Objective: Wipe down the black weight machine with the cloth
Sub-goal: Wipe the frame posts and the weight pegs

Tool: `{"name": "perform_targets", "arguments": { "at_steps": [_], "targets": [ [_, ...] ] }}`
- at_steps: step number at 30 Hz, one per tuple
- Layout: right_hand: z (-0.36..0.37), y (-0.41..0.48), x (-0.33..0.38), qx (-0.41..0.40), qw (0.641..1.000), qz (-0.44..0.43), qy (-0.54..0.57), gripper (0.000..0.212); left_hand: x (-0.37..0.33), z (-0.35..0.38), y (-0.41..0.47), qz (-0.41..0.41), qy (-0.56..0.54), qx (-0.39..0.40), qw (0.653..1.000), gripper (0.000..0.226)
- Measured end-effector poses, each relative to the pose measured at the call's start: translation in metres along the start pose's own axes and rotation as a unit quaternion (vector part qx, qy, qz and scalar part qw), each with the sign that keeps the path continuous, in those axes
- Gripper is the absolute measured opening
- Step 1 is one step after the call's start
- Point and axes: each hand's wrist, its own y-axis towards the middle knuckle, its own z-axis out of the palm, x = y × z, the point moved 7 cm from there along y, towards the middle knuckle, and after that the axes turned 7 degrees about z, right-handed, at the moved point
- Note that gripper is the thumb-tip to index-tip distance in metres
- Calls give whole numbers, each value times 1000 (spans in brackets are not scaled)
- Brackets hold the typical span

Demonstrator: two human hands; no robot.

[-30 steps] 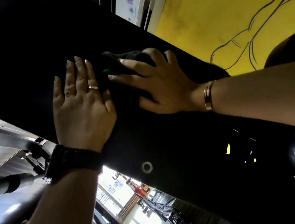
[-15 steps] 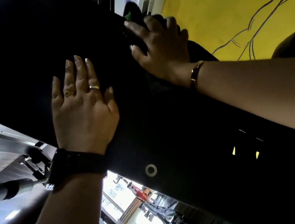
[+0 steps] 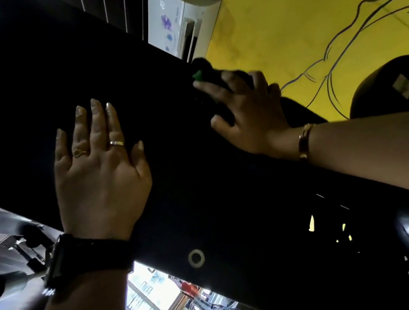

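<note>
Yellow wall point(image 3: 283, 18) with a black line mural, and a white air-conditioning unit point(image 3: 173, 18) mounted on it, form the background behind the black weight machine point(image 3: 202, 182). The machine's broad dark panel runs diagonally across the view.

The left hand point(image 3: 101, 178) lies flat on the panel with fingers straight and slightly spread, holding nothing. It carries two rings, and a black watch point(image 3: 79, 258) sits on the wrist. This hand appears to act as a brace.

The right hand point(image 3: 248, 114), with a gold bracelet point(image 3: 304, 141) at its wrist, is at the panel's far upper edge. Its fingers are curled over the cloth point(image 3: 206, 71), a dark bundle with a green patch showing, pressed against that edge.

The step in hand is judged to be the wiping itself, with the stroke at the top rim of the panel. The lower panel around the small metal eyelet point(image 3: 196, 258) shows no sign either way of having been wiped.

The next move probably calls for drawing the cloth back along or down the panel under steady pressure. The left hand would then need shifting so that the area beneath it can also be reached.
</note>
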Motion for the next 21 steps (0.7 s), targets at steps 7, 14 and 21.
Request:
{"name": "perform_targets", "arguments": {
  "at_steps": [7, 14, 21],
  "targets": [
    [3, 23, -5, 14, 995, 98, -7, 62, 2, 0, 4, 5, 5, 18, 1000, 70],
    [-4, -64, 53, 3, 1000, -9, -16, 62, 0, -2, 1, 2, -4, 11, 1000, 68],
    [-12, -124, 53, 29, 943, -329, -33, 63, 0, -4, -1, 12, -10, 23, 1000, 66]
  ]
}}
